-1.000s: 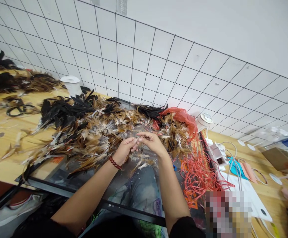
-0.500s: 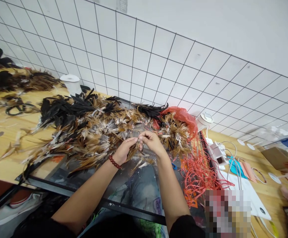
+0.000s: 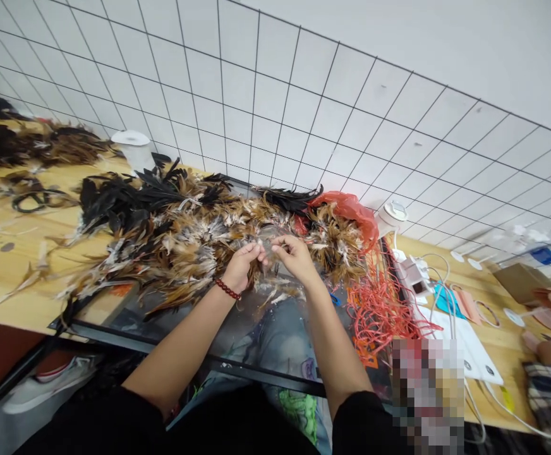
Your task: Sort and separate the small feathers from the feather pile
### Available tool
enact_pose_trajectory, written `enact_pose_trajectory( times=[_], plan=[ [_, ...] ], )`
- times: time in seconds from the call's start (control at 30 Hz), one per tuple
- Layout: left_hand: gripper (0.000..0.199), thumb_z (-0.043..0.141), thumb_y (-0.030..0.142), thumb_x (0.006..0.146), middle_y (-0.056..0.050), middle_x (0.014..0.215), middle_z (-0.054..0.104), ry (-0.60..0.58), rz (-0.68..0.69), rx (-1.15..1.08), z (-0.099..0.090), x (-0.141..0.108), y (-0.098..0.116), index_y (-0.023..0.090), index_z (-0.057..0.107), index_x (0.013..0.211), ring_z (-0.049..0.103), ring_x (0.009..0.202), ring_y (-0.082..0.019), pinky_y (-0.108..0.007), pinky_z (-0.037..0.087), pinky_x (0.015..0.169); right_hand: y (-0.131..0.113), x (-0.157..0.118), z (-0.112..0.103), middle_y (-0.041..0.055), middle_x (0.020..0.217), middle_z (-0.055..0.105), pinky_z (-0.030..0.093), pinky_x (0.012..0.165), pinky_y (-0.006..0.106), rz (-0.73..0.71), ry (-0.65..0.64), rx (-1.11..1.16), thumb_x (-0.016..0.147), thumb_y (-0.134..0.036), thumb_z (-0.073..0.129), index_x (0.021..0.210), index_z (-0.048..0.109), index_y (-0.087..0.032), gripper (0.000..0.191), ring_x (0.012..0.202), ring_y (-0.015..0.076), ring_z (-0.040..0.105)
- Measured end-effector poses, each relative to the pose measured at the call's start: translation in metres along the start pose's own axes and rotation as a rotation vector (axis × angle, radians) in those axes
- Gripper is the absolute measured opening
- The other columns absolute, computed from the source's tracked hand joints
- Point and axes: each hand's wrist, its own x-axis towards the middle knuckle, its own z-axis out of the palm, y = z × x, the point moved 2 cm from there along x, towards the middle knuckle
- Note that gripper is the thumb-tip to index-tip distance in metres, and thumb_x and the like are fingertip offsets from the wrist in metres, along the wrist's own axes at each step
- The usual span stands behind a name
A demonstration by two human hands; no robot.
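Note:
My left hand (image 3: 241,268), with a red bead bracelet (image 3: 228,289) at the wrist, is closed in a pinch over the dark tray. A brown feather (image 3: 255,275) hangs at its fingers. Just to the right, my right hand (image 3: 297,258) pinches thumb and forefinger together; what it holds, if anything, is too fine to make out. A narrow gap separates the two hands. Brown and white feathers (image 3: 185,243) are heaped behind and left of them, with black feathers (image 3: 119,199) at the far left of the heap. Loose pale feathers (image 3: 282,291) lie on the tray (image 3: 199,319) below.
Red string (image 3: 382,309) lies tangled at the tray's right, below a red plastic bag (image 3: 346,208). White spools (image 3: 133,150) stand by the wire grid (image 3: 299,95). A power adapter (image 3: 412,275) and cables lie right. Another person's plaid sleeve (image 3: 548,398) shows at the right edge.
My hands have drawn slightly apart; their fingertips met before. The camera view has shifted a little.

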Motion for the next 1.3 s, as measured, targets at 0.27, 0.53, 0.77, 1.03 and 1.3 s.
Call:
enact_pose_trajectory(
  times=[0.27, 0.53, 0.77, 1.03, 1.3],
  plan=[
    [0.011, 0.065, 0.018, 0.076, 0.004, 0.055, 0.044, 0.005, -0.032, -0.176, -0.004, 0.003, -0.001, 0.012, 0.056, 0.072, 0.029, 0.039, -0.001, -0.013, 0.026, 0.038, 0.006, -0.073, 0.011, 0.0040, 0.089, 0.065, 0.046, 0.080, 0.026, 0.033, -0.621, -0.164, 0.076, -0.009, 0.058, 0.088, 0.069, -0.016, 0.018, 0.084, 0.0146, 0.061],
    [0.009, 0.063, 0.015, 0.078, 0.004, 0.056, 0.043, -0.058, -0.030, -0.198, -0.005, 0.007, -0.005, 0.012, 0.056, 0.073, 0.033, 0.040, -0.002, -0.014, 0.030, 0.040, 0.018, -0.099, 0.027, 0.0092, 0.126, 0.050, 0.037, 0.100, 0.039, -0.087, 0.170, -0.450, 0.081, -0.017, 0.055, 0.102, 0.064, -0.021, 0.023, 0.119, 0.0218, 0.045],
    [0.009, 0.060, 0.015, 0.079, 0.004, 0.055, 0.043, -0.057, -0.073, -0.149, -0.006, 0.010, -0.023, 0.012, 0.054, 0.073, 0.032, 0.039, -0.003, -0.014, 0.028, 0.039, 0.022, -0.102, 0.031, 0.0088, 0.127, 0.051, 0.035, 0.098, 0.038, -0.202, 0.252, -0.571, 0.085, -0.022, 0.052, 0.104, 0.064, -0.022, 0.022, 0.119, 0.0219, 0.044],
    [0.017, 0.062, 0.028, 0.077, 0.005, 0.055, 0.043, -0.051, 0.043, 0.234, 0.005, 0.002, -0.042, 0.014, 0.054, 0.071, 0.031, 0.039, -0.003, -0.016, 0.024, 0.039, 0.021, -0.100, 0.029, 0.0091, 0.128, 0.050, 0.035, 0.098, 0.037, -0.167, 0.337, -0.655, 0.087, -0.024, 0.050, 0.111, 0.061, -0.022, 0.027, 0.117, 0.0215, 0.045],
    [0.019, 0.058, 0.027, 0.076, 0.004, 0.049, 0.044, -0.076, 0.037, 0.602, 0.015, 0.004, -0.057, 0.015, 0.055, 0.061, 0.033, 0.039, -0.007, -0.020, 0.025, 0.040, 0.024, -0.100, 0.027, 0.0133, 0.133, 0.047, 0.031, 0.103, 0.037, -0.097, 0.395, -0.638, 0.086, -0.024, 0.047, 0.129, 0.046, -0.015, 0.044, 0.124, 0.0225, 0.039]
  ],
)
